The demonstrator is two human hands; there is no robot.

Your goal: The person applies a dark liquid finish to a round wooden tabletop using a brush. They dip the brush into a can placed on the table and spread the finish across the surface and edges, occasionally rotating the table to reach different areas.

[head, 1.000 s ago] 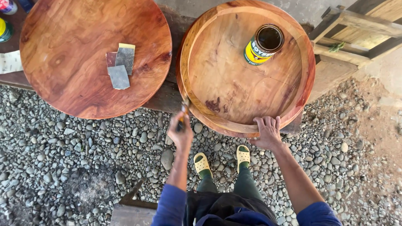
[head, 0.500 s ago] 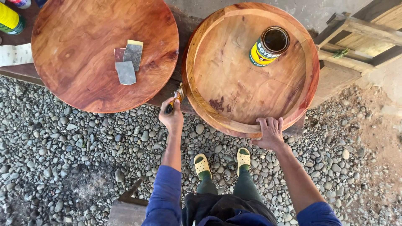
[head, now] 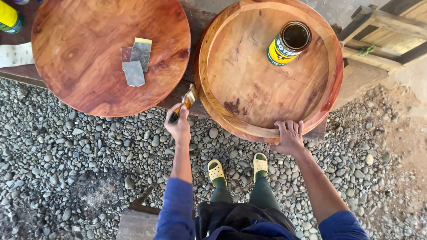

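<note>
My left hand (head: 179, 126) grips a paintbrush (head: 185, 102) with its bristles against the outer left side of a round wooden tray with a raised rim (head: 231, 119). My right hand (head: 290, 136) rests on the tray's near rim, fingers spread over the edge. An open yellow tin can (head: 289, 43) with dark liquid inside stands in the tray toward its far right.
A flat round wooden tabletop (head: 89, 58) lies to the left with sandpaper pieces (head: 135, 60) on it. Another yellow can (head: 10, 18) sits at the far left. Grey gravel (head: 66, 155) covers the ground. Wooden framing (head: 387, 31) stands at the right. My feet wear yellow clogs (head: 216, 171).
My left hand has moved the brush up and along the tray's left outer side. The right hand stays on the rim. The view has shifted slightly.
</note>
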